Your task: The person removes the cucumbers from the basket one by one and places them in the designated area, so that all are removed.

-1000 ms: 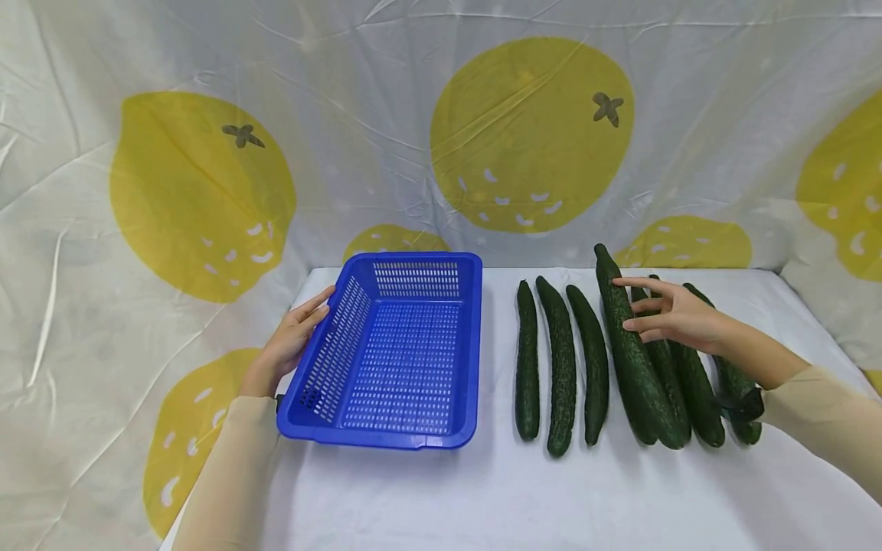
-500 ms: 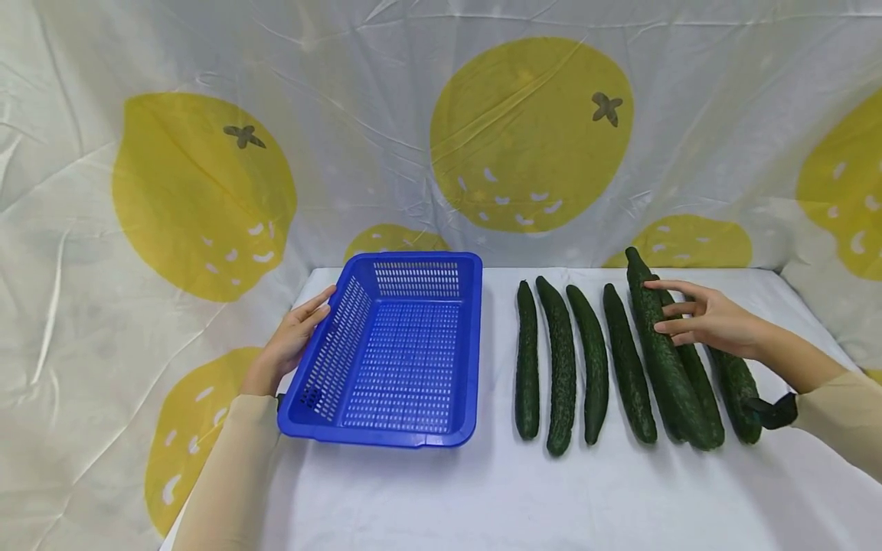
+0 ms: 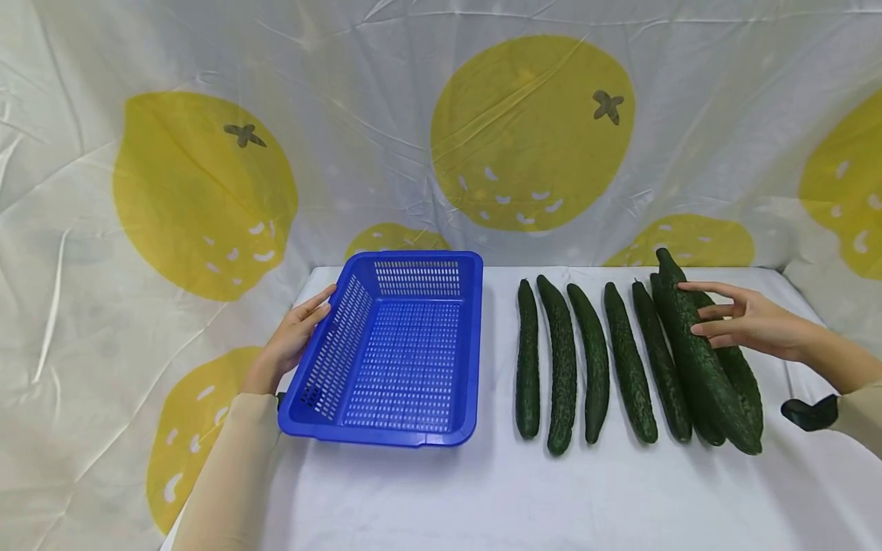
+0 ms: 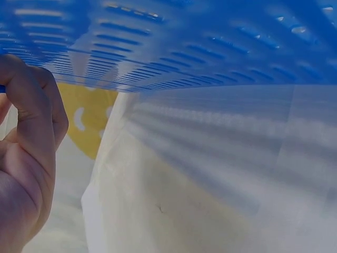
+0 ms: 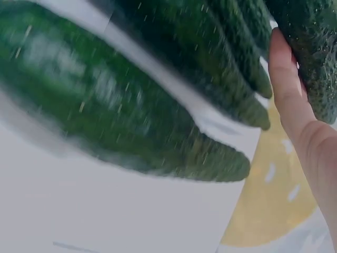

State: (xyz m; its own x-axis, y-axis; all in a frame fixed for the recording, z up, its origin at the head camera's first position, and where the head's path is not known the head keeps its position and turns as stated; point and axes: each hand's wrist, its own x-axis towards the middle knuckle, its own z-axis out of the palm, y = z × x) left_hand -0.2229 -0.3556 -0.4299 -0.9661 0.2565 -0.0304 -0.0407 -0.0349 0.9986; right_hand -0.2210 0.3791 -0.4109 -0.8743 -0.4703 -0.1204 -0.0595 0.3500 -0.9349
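Note:
My left hand [image 3: 295, 337] grips the left rim of a blue slotted plastic basket [image 3: 478, 360]. In the left wrist view the curled fingers [image 4: 42, 105] hold the rim, and the slotted blue plastic [image 4: 184, 47] spans the top. On the right, my right hand [image 3: 751, 323] pinches a long dark green cucumber [image 3: 710, 375]. It slants over the cucumbers at the right end of a row and partly hides them. In the right wrist view the held cucumber [image 5: 318, 58] is at the upper right, and another cucumber [image 5: 116, 100] lies large at left.
Several cucumbers lie side by side right of the basket, from the leftmost cucumber [image 3: 528, 360] to the rightmost cucumber [image 3: 743, 375]. They rest on a white tablecloth [image 3: 537, 497]. A pale curtain with yellow lemon prints [image 3: 534, 130] hangs behind and beside the table.
My right hand has moved right with the held cucumber, passing over the row and uncovering the cucumbers left of it. My left hand and the basket have stayed about where they were.

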